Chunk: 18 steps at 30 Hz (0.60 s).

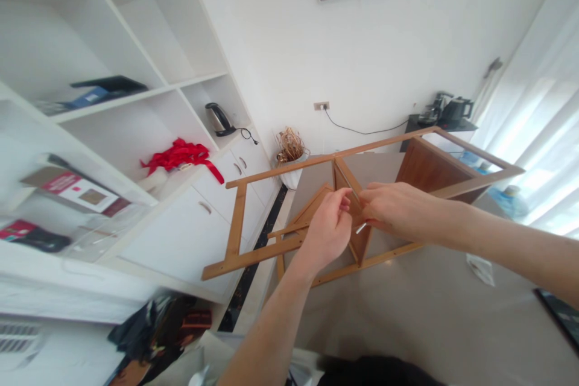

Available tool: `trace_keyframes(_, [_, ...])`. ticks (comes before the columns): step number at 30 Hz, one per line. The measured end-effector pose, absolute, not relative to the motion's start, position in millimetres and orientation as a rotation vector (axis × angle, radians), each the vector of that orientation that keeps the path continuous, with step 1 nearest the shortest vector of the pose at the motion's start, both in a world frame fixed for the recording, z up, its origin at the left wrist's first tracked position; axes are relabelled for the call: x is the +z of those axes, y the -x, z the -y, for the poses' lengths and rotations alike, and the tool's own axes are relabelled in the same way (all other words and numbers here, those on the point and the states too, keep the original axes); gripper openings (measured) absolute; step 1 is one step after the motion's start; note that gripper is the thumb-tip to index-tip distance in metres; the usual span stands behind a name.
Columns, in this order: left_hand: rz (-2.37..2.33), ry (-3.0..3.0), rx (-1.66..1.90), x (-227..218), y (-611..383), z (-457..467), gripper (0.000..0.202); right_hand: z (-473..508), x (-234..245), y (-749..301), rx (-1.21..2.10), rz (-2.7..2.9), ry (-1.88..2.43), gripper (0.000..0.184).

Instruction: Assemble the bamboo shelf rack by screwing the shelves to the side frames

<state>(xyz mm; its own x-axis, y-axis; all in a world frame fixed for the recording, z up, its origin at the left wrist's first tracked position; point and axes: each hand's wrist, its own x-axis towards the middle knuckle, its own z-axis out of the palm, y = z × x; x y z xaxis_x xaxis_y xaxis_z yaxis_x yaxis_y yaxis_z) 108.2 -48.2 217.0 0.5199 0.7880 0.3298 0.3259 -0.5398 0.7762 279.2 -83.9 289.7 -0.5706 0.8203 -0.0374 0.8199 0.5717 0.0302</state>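
A brown wooden shelf frame [239, 217] rests on its side in front of me, with a shelf panel [418, 166] between its rails at the right end. My left hand [329, 226] is at the middle of the frame's near rail, fingers curled together; what they pinch, if anything, is hidden. Close beside it, my right hand [393, 208] is closed around a thin silver metal rod [360, 228], whose end pokes out below the fingers. The rest of the rod and the spot where it meets the wood are covered by my hands.
White shelving [108, 30] on the left holds a kettle [219, 119], red ribbon [178, 154] and boxes. Dried flowers stand in a white pot [292, 176] behind the frame. Water bottles [511, 200] are at the right, near a white paper [480, 269] on the grey surface.
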Motion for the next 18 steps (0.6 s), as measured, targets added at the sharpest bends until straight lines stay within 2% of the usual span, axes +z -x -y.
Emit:
trace_keyframes(5, [-0.931, -2.035, 0.997, 218, -110, 50, 0.034, 70, 281, -281, -0.038, -2.645, -1.62, 0.019])
trace_keyframes(9, [-0.899, -1.996, 0.991, 216, -110, 50, 0.035, 65, 277, -285, -0.201, -2.673, -1.821, 0.035])
trace_keyframes(13, [-0.913, -1.993, 0.99, 212, -110, 48, 0.037, 65, 278, -289, -0.382, -2.612, -1.927, 0.018])
trace_keyframes(18, [-0.916, -2.04, 1.008, 210, -110, 49, 0.037, 68, 276, -306, -0.418, -2.532, -1.987, 0.03])
